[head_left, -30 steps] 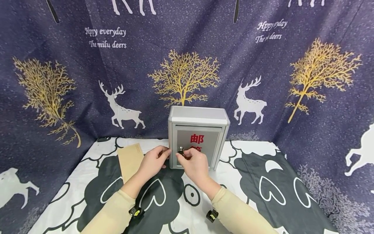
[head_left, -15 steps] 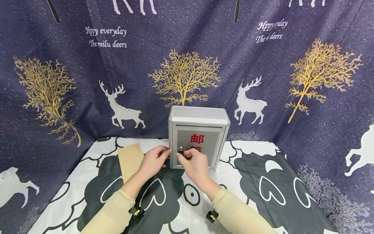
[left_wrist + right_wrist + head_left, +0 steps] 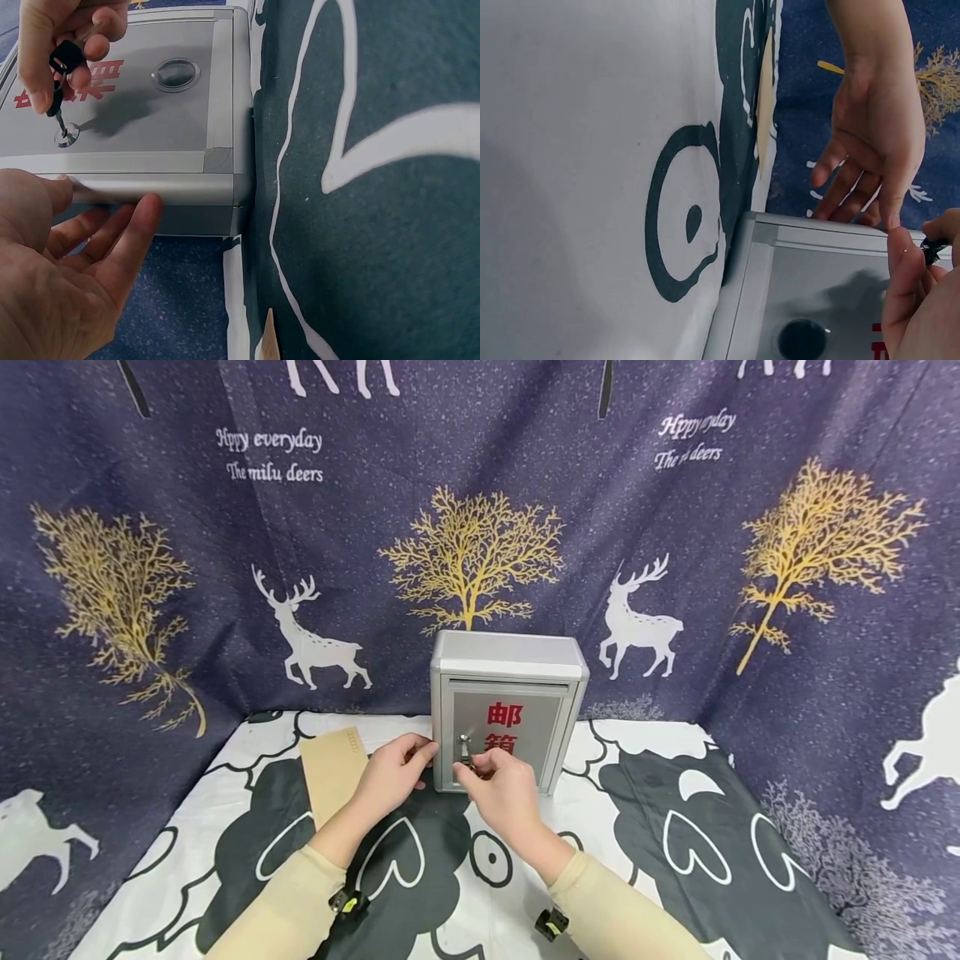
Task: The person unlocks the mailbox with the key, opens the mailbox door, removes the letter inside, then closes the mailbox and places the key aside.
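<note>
A silver-grey mailbox (image 3: 512, 656) with red characters stands upright in the head view. My left hand (image 3: 395, 774) holds its left edge; in the left wrist view the thumb lies at the front corner and the fingers rest along the side. My right hand (image 3: 504, 789) is in front of the door, pinching a black-headed key (image 3: 54, 99). The key's metal blade reaches the round lock (image 3: 67, 135); how deep it sits I cannot tell. A second black key head (image 3: 66, 56) hangs by the right fingers.
A brown envelope (image 3: 330, 768) lies on the black-and-white patterned cloth (image 3: 495, 902), left of the mailbox. A dark blue curtain (image 3: 480, 460) with deer and trees hangs close behind. The mailbox front has a round window (image 3: 176, 73).
My right hand has shifted slightly down and away from the lock, so the lock, key blade and lower red character show more. The left hand stays at the mailbox edge.
</note>
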Tool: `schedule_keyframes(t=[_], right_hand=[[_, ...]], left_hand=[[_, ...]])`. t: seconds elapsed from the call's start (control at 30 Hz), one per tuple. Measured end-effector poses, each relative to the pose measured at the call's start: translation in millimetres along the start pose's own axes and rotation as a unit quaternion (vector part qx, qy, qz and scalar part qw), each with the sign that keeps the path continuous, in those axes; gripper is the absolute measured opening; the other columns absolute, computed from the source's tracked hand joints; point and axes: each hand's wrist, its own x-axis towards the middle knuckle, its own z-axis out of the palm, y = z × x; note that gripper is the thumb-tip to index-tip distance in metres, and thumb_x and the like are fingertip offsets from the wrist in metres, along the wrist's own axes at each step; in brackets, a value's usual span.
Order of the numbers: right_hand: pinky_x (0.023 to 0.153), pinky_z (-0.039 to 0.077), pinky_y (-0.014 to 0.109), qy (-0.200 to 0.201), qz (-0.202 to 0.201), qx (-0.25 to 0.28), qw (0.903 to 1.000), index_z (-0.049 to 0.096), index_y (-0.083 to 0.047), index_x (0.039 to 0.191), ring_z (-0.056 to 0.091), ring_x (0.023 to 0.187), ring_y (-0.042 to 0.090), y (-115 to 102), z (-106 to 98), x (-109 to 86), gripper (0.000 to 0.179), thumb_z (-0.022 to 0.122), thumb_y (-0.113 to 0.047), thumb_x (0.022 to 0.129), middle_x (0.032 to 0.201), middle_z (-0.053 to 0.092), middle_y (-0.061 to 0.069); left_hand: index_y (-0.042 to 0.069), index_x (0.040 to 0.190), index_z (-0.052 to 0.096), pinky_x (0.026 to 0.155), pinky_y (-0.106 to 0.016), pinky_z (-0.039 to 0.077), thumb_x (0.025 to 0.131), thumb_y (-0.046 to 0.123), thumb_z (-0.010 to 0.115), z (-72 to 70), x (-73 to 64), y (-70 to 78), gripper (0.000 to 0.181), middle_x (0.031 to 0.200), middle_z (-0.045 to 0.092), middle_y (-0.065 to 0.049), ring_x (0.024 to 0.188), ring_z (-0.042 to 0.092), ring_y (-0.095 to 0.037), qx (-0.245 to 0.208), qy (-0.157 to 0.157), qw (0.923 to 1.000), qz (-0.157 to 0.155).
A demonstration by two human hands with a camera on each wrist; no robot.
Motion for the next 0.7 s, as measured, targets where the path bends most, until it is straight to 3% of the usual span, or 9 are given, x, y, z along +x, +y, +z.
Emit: schedule_keyframes(t=[0.3,0.7], right_hand=[[0.055,0.055,0.021,-0.037,-0.006,0.011,0.9992,0.08,-0.007,0.097,0.07,0.061,0.004,-2.1,-12.9,-11.2,0.013,0.091,-0.011,0.093,0.077,0.078,-0.002],[0.056,0.053,0.02,-0.082,-0.012,-0.02,0.9963,0.08,-0.013,0.092,0.065,0.066,0.001,6.2,-22.7,-21.9,0.015,0.094,-0.017,0.092,0.078,0.078,-0.007]], left_hand=[[0.014,0.125,0.078,0.066,-0.032,0.064,0.115,0.041,0.066,0.5,0.1,0.6,0.032,0.102,0.074,-0.004,0.068,0.074,-0.014,-0.005,-0.001,1.0,-0.003],[0.013,0.126,0.078,0.066,-0.032,0.064,0.115,0.041,0.065,-0.1,-1.1,2.3,0.032,0.104,0.075,-0.005,0.068,0.074,-0.016,-0.011,-0.004,0.9999,-0.009]])
